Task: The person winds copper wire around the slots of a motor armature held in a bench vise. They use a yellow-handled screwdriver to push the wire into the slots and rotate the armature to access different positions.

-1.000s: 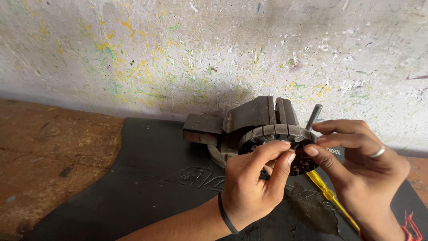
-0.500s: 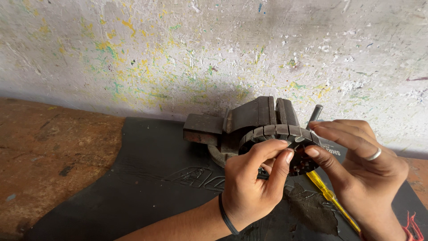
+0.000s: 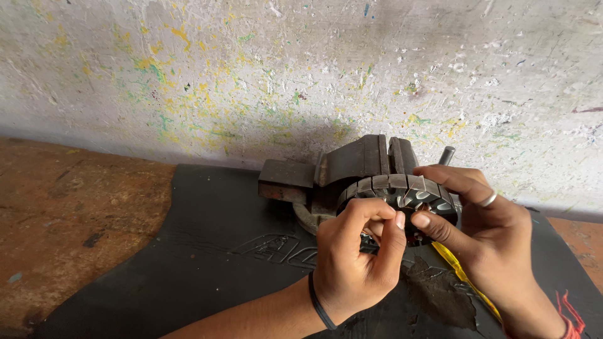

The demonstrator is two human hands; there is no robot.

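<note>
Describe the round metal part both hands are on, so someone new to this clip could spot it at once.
Start at the paint-speckled wall, then drop to the dark bench vise on the black rubber mat. Just in front of the vise, between the left hand and right hand, sits the ring-shaped slotted stator core, the only round, segmented piece there.

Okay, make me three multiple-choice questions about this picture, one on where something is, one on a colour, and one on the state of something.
1. Where does the bench vise stand?
A. on the black mat
B. on the bare wood
C. on the floor

2. What colour is the tool handle under the right hand?
A. red
B. yellow
C. blue

3. How does the left hand stand?
A. flat on the mat
B. fingertips pinched at the slotted metal ring
C. raised toward the wall

Answers: 1 A, the black mat lies beneath it; 2 B, a yellow strip shows; 3 B, the fingers meet at the slotted metal ring.
</note>
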